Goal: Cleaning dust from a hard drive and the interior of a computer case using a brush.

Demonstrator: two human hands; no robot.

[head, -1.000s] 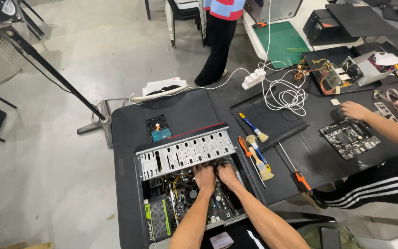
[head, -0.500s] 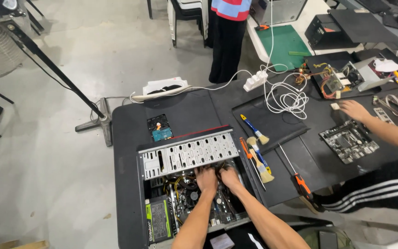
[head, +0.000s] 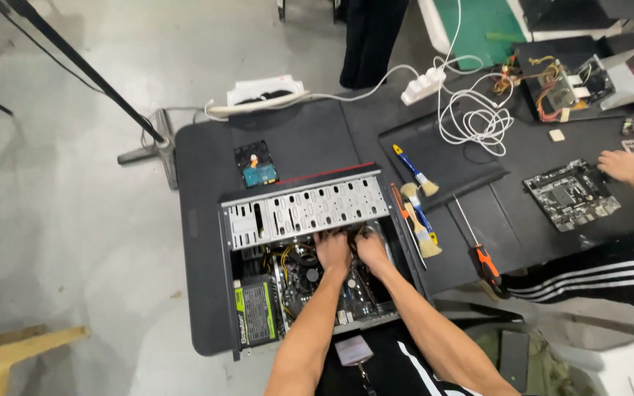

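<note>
An open computer case lies on a black table in front of me. Both my hands reach deep inside it, side by side, near the metal drive cage. My left hand rests over the motherboard beside a bundle of cables. Just to its right, my right hand touches parts close to the cage. The fingertips of both hands are hidden among the components, so I cannot tell what they hold. A power supply with a green label sits in the case's near left corner.
A bare hard drive lies behind the case. Brushes and an orange-handled screwdriver lie to the right. A co-worker's hand touches a loose motherboard at the right. White cables with a power strip lie at the back, and another person's legs stand beyond the table.
My hands stay inside the case, almost still. The camera has shifted slightly, so the case sits a little higher and more central in view.
</note>
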